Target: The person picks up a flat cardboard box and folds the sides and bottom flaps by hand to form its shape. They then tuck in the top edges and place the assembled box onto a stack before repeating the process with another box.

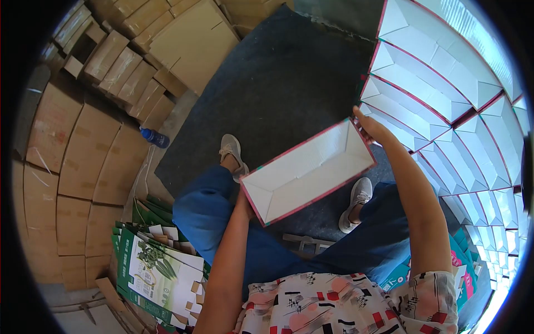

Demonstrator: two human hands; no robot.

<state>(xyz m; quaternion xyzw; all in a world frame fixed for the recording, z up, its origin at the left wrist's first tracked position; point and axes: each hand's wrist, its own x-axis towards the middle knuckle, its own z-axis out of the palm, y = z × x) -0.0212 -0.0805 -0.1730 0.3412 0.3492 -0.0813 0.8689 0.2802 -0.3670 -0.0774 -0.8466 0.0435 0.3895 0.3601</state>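
Note:
An open cardboard box (309,173) with a white inside and red edges is held tilted in front of my lap, its hollow side facing me. At its lower left end my left hand (243,201) grips the wall; the box and forearm hide most of its fingers. My right hand (371,129) holds the upper right end, thumb along the outside and fingers mostly hidden behind. Just past that hand rises a stack of similar white boxes (409,106) with red edges, open sides toward me.
Brown cartons (83,150) are stacked along the left, near a blue bottle (154,138). Flattened green and white printed boxes (161,273) lie by my left leg. More printed cardboard (460,267) is at my right. A dark mat (278,83) covers the floor.

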